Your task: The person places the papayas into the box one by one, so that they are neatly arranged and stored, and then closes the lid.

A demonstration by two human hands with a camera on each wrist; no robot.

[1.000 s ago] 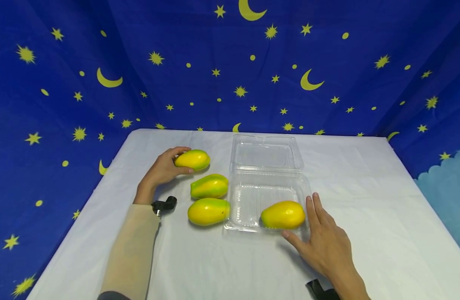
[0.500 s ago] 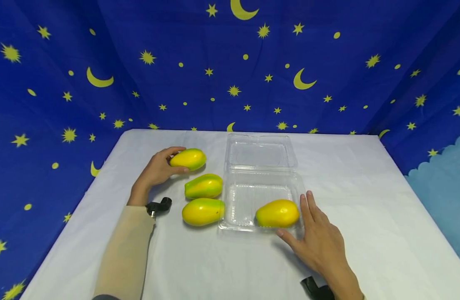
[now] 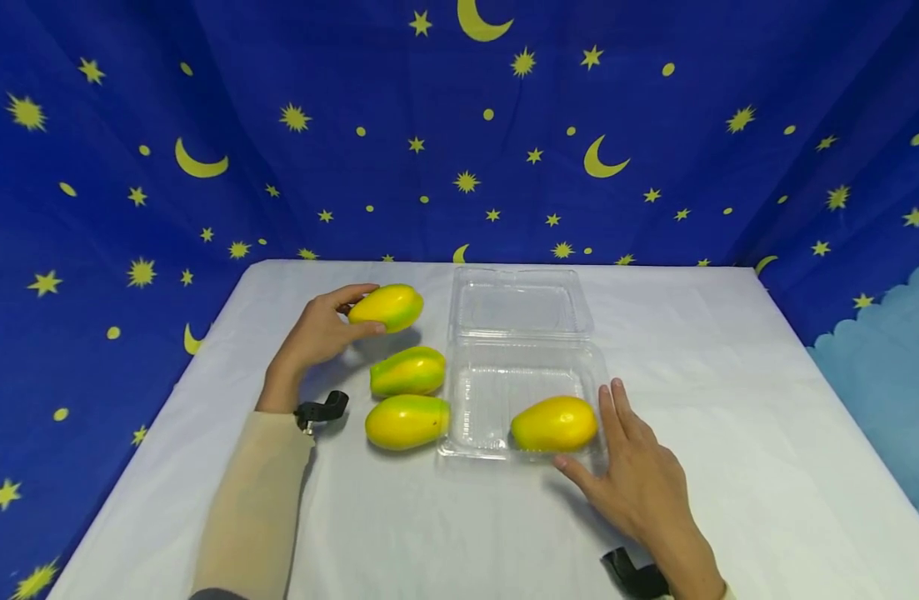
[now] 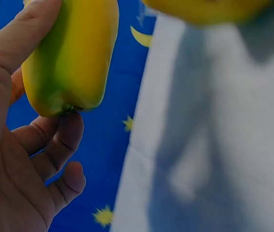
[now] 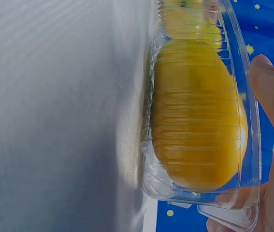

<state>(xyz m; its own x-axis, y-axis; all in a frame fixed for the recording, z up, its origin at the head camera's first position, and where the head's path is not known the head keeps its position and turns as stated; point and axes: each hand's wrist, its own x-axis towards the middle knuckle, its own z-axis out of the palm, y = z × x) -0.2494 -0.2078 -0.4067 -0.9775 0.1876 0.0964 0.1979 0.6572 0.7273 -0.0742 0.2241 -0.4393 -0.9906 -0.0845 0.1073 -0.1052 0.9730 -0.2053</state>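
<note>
My left hand (image 3: 317,333) pinches a yellow-green papaya (image 3: 387,307) between thumb and fingers, above the far left of the table. In the left wrist view the papaya (image 4: 81,53) shows its stem end, and some fingers curl below it. Two more papayas, one farther (image 3: 408,372) and one nearer (image 3: 407,422), lie left of an open clear plastic clamshell box (image 3: 485,396). Inside the box, at its front right, rests another papaya (image 3: 555,423), seen through the ribbed wall in the right wrist view. Fingers straight, my right hand (image 3: 646,479) is at the box's front right corner.
The box's lid (image 3: 522,304) lies folded back toward the far table edge. A white cloth (image 3: 729,400) covers the table. Behind it hangs a blue curtain (image 3: 399,75) with yellow stars and moons.
My left hand has lifted its papaya off the table and shifted it slightly right. The right hand stays by the box. The head view has swung slightly.
</note>
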